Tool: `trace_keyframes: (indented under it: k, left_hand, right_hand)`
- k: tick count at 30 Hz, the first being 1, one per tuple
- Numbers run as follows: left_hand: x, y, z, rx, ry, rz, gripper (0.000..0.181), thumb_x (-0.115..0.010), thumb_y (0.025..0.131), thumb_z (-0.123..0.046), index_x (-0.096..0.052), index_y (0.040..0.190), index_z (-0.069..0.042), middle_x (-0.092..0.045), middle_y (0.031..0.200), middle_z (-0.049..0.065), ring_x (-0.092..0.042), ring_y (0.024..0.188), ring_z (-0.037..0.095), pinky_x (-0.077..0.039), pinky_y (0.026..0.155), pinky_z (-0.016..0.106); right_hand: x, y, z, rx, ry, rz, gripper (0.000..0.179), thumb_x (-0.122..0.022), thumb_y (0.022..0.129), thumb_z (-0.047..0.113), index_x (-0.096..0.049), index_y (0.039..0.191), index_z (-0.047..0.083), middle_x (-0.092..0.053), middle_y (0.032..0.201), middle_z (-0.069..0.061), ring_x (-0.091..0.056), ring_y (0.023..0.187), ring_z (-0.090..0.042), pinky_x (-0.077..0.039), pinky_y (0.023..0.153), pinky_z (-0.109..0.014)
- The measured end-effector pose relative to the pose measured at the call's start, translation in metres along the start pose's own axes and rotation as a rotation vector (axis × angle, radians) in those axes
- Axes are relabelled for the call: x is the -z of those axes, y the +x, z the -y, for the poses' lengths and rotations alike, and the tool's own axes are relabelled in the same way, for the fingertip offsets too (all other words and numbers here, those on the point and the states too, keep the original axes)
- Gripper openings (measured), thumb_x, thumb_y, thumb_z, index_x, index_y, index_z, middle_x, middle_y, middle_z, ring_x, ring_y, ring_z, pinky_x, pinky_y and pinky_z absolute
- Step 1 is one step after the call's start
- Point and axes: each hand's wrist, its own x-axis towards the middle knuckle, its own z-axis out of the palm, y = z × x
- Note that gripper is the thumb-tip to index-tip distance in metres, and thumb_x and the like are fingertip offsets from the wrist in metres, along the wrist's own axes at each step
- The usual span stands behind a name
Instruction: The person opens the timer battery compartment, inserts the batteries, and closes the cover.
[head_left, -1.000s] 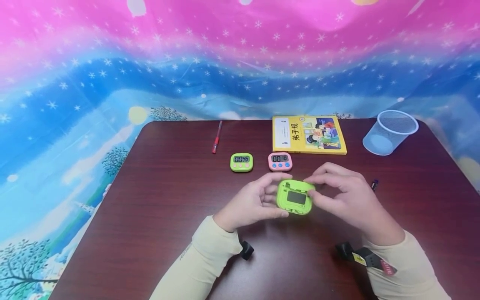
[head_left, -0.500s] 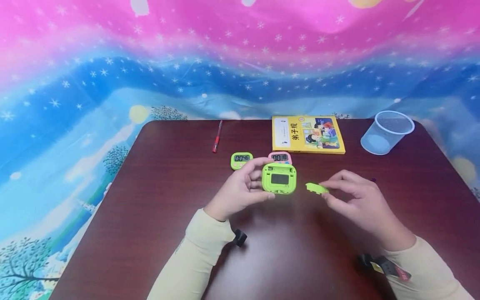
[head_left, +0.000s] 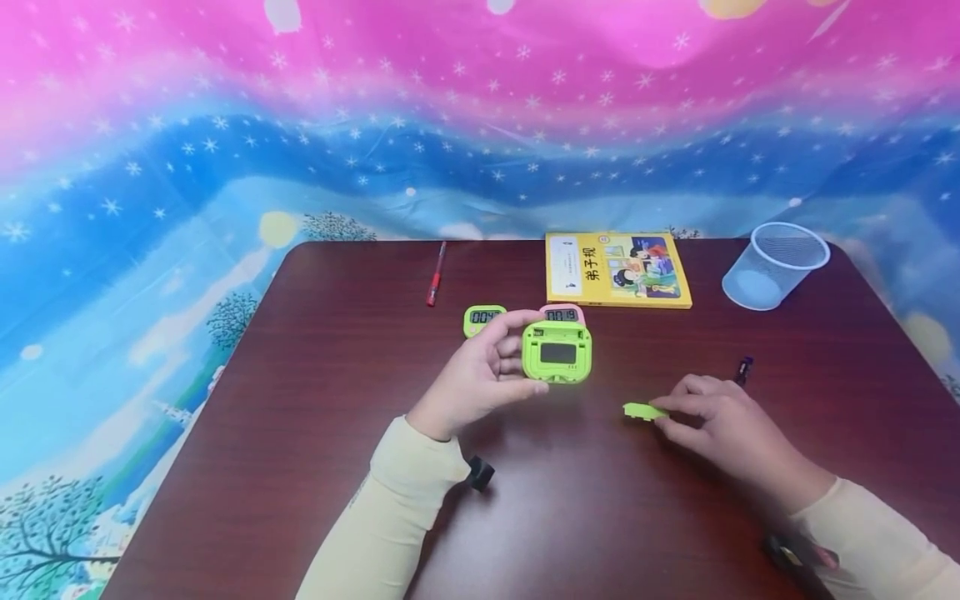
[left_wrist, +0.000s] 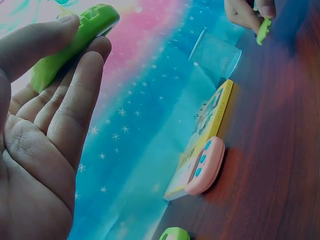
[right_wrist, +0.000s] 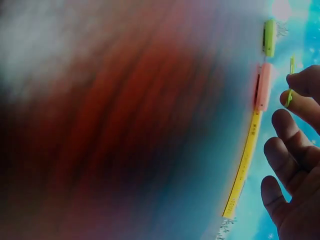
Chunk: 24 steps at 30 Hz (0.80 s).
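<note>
My left hand [head_left: 472, 375] holds a green digital timer [head_left: 557, 354] by its left side, thumb below and forefinger above. The timer's back faces the head camera, with its battery compartment uncovered. To the right and lower, thumb and forefinger of my right hand [head_left: 720, 425] pinch a thin green battery cover [head_left: 641, 412] over the table. In the left wrist view the timer [left_wrist: 75, 47] appears edge-on between thumb and fingers. The right wrist view shows the cover [right_wrist: 291, 65] as a narrow strip at my fingertips, while the other fingers are loosely bent.
Behind the held timer stand a second green timer [head_left: 480, 318] and a pink timer [head_left: 564, 313], both partly hidden. A red pen [head_left: 436, 275], a yellow book [head_left: 618, 271] and a mesh pen cup [head_left: 772, 268] lie farther back. A small dark object [head_left: 744, 370] lies beyond my right hand.
The battery cover has come off the timer in my right hand, moving right and then down towards the table. My left hand has raised the timer slightly up and left.
</note>
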Motion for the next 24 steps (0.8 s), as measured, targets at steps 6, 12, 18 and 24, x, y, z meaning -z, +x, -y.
trace_keyframes:
  k: [6, 12, 18, 24]
  left_hand:
    - [-0.0008, -0.0002, -0.0009, -0.004, -0.005, 0.0, 0.075, -0.078, 0.08, 0.01, -0.044, 0.144, -0.01, -0.066, 0.126, 0.014, -0.069, 0.105, 0.026, -0.058, 0.091, 0.04]
    - [-0.0007, -0.0013, -0.0017, -0.005, -0.005, -0.002, 0.075, -0.078, 0.08, 0.01, -0.044, 0.144, -0.012, -0.065, 0.127, 0.014, -0.069, 0.105, 0.026, -0.058, 0.091, 0.039]
    - [-0.0004, -0.0018, -0.0012, -0.016, -0.012, 0.004, 0.076, -0.078, 0.08, 0.011, -0.044, 0.144, -0.011, -0.065, 0.127, 0.018, -0.069, 0.104, 0.026, -0.058, 0.09, 0.039]
    - [-0.0022, -0.0013, -0.0013, -0.019, -0.017, 0.008, 0.076, -0.077, 0.08, 0.011, -0.044, 0.144, -0.011, -0.065, 0.127, 0.018, -0.069, 0.103, 0.026, -0.058, 0.091, 0.04]
  right_hand:
    - [-0.0008, 0.0017, -0.0038, -0.036, -0.058, 0.093, 0.022, -0.087, 0.075, 0.019, -0.082, 0.096, 0.024, -0.053, 0.078, 0.019, -0.045, 0.071, -0.002, -0.042, 0.059, -0.024]
    - [-0.0012, 0.005, -0.0026, -0.069, -0.094, 0.184, 0.02, -0.086, 0.078, 0.023, -0.082, 0.097, 0.023, -0.054, 0.078, 0.018, -0.047, 0.072, -0.004, -0.044, 0.062, -0.028]
    - [-0.0028, 0.0079, 0.0003, -0.059, -0.14, 0.233, 0.02, -0.085, 0.079, 0.024, -0.082, 0.098, 0.018, -0.054, 0.078, 0.015, -0.049, 0.072, -0.007, -0.045, 0.063, -0.031]
    - [-0.0003, 0.0051, -0.0006, -0.118, -0.176, 0.249, 0.037, -0.082, 0.083, 0.029, -0.077, 0.115, 0.012, -0.06, 0.084, 0.008, -0.054, 0.075, -0.012, -0.05, 0.068, -0.038]
